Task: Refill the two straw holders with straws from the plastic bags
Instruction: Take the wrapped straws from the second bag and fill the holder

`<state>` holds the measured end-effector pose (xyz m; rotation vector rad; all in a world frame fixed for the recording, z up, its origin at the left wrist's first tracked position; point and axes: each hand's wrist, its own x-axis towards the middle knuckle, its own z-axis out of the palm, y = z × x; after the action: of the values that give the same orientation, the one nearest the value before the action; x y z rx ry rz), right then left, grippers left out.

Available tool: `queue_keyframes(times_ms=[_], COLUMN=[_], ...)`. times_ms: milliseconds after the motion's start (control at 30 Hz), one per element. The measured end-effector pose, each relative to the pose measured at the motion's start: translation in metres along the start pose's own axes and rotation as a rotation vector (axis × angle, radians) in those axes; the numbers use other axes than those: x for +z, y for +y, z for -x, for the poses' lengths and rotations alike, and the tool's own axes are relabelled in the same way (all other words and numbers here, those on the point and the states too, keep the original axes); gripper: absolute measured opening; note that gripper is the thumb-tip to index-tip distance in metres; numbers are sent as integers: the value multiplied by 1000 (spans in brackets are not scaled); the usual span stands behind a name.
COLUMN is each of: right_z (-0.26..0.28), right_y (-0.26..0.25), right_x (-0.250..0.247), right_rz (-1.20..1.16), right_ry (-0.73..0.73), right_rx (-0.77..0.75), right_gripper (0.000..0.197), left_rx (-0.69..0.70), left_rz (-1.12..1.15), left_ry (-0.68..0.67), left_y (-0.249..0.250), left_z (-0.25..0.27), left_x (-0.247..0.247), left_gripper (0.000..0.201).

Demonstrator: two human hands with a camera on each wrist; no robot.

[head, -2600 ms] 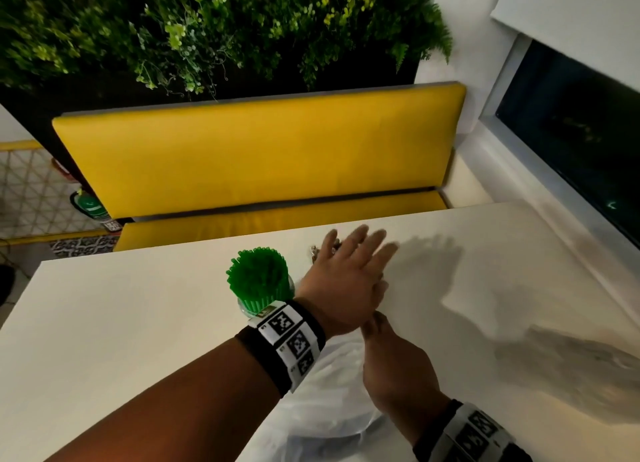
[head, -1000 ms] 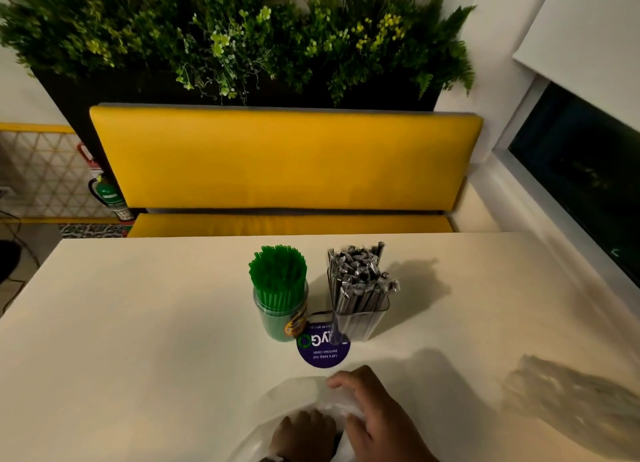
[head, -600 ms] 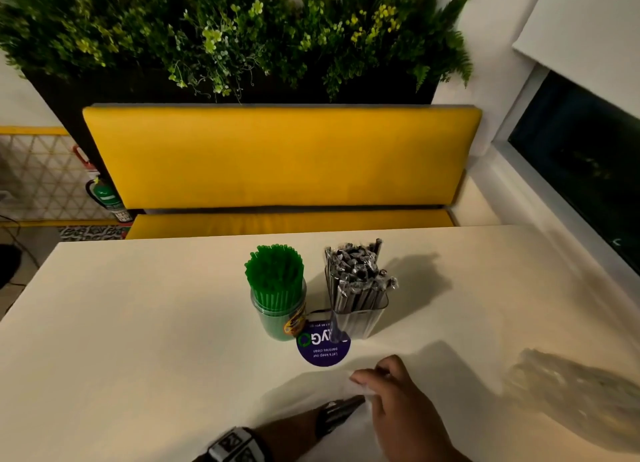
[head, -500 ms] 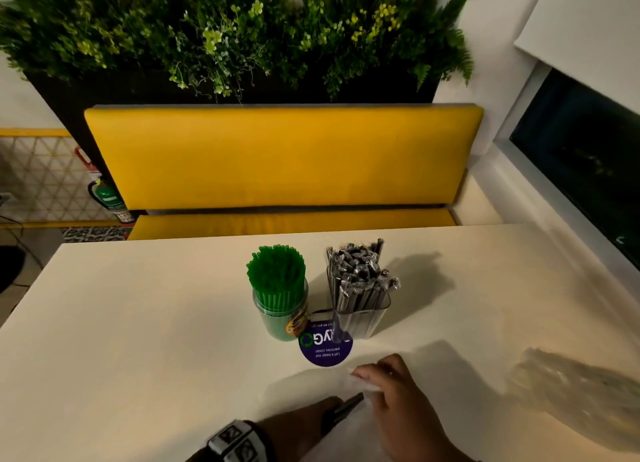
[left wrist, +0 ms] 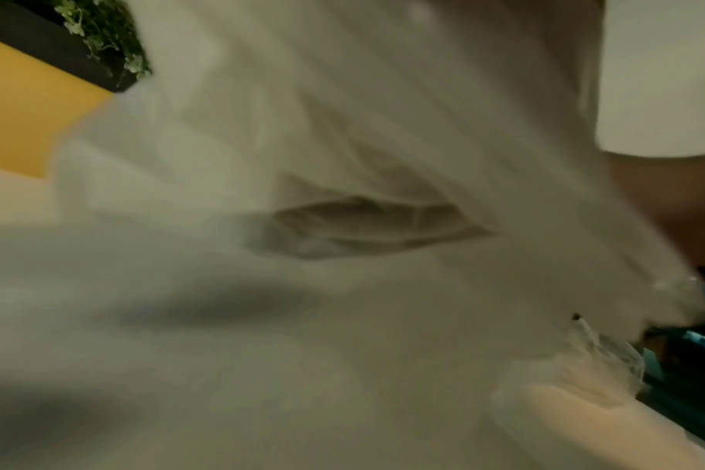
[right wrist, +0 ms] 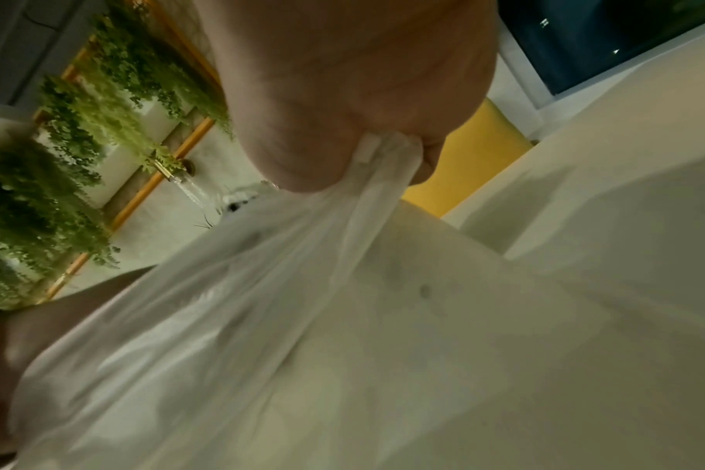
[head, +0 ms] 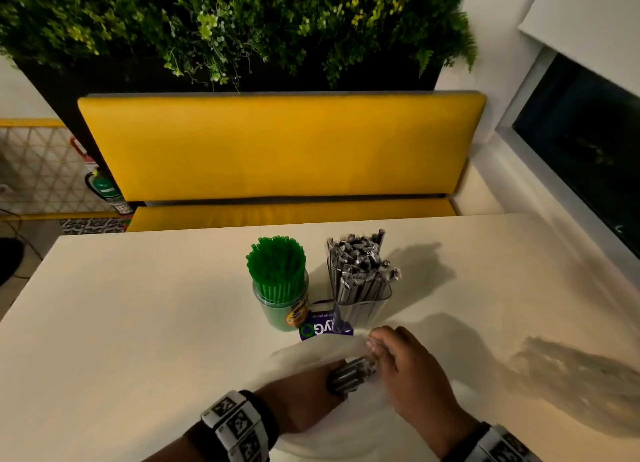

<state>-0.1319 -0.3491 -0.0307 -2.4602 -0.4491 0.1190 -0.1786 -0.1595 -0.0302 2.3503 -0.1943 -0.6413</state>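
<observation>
A round holder packed with green straws (head: 278, 281) and a square clear holder of wrapped dark straws (head: 360, 281) stand side by side mid-table. In front of them lies a white plastic bag (head: 346, 423), seen blurred in the left wrist view (left wrist: 343, 159). My left hand (head: 311, 392) lies in the bag's mouth and grips a bundle of wrapped dark straws (head: 349, 375); its fingers are hidden. My right hand (head: 381, 347) pinches the bag's rim just above the bundle. In the right wrist view its fingers (right wrist: 423, 152) bunch the plastic of the bag (right wrist: 302, 318).
A purple round sticker (head: 325, 330) lies on the table at the holders' front. A clear crumpled plastic bag (head: 581, 385) lies at the right. A yellow bench (head: 277, 150) with plants above it runs behind the table's far edge. A dark window (head: 588, 156) is at the right.
My left hand went from above the holders down into the white bag and now comes out holding a bundle of dark straws. My right hand has kept hold of the bag's rim.
</observation>
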Motion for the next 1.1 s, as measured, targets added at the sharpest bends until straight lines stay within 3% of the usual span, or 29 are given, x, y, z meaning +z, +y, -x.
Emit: queue_keyframes(times_ms=[133,233,333,433,600,667,733,800,900,1100], right_z=[-12,-19,-20,-21,-14,-15,-18,-21,-28,-55], right_y=[4,9,12,21,24,23,20,14,5,0], right_x=[1,-3,-11,-13,-4,-4,-7,-13,-17,-16], right_rz=[-160,-404,-447,-251,11,142,364,442,350,464], right_ry=[-58,-167,-171,-156,-250,-287,-226,-52,139,31], right_rx=[84,185,220,272,317,349,295,160,-31,-9], right_gripper=[7,15,17,20,37,52,60,54,32,22], left_rx=[3,7,71,177,225,249,261,285,308,271], left_rz=[82,200,299,564,751,770,789,856,914,998], left_ry=[80,156,147,157,271,333,411,499,624,810], left_y=[4,11,26,42,52,61,75,86,98,101], left_z=[6,8,11,16,8,4,0,-7,-21,-60], left_x=[-17,-27,-35,-49,-74,-84,-97,-112,-128,-142], left_gripper=[21,24,17,11,33,20,6,11,11,5])
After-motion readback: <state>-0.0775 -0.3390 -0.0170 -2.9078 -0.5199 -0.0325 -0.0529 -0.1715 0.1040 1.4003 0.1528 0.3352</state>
